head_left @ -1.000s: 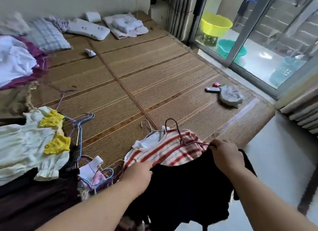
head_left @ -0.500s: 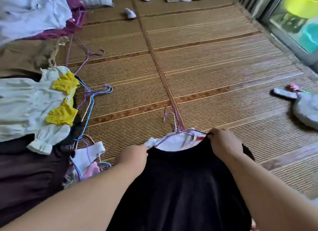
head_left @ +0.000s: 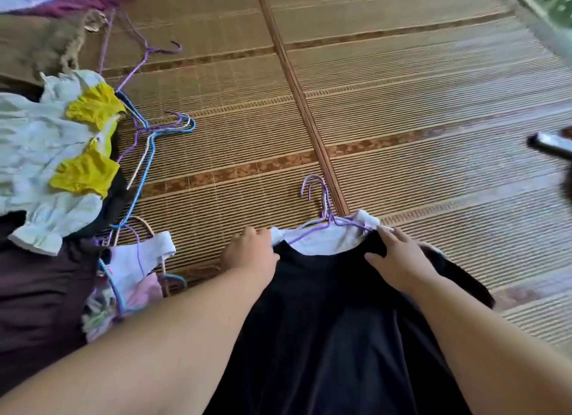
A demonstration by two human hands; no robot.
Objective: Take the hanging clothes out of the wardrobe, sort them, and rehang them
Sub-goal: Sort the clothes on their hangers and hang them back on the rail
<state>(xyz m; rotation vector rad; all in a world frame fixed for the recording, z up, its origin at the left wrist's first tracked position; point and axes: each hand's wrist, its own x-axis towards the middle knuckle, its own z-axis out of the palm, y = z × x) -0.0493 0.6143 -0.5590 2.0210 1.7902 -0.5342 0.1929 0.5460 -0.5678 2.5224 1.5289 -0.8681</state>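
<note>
A black garment [head_left: 334,321] lies spread on the woven mat [head_left: 402,120] in front of me. My left hand [head_left: 249,253] grips its upper left edge. My right hand [head_left: 399,260] rests flat on its upper right edge with the fingers spread. Under the black cloth a white garment [head_left: 322,241] peeks out, still on purple wire hangers [head_left: 318,198] whose hooks point away from me. At the left a white blouse with yellow bows [head_left: 52,154] lies on top of a dark brown garment [head_left: 37,290].
Loose blue, purple and white wire hangers [head_left: 148,148] lie between the left pile and the black garment. Small white and pink clothes [head_left: 139,269] sit by my left forearm. A brown cloth [head_left: 40,46] lies at the top left. A dark object [head_left: 551,142] is at the right edge.
The black garment has been laid down over the striped and white clothes, which it now mostly covers. My right hand has opened flat on it, and my view has tipped down and closer.
</note>
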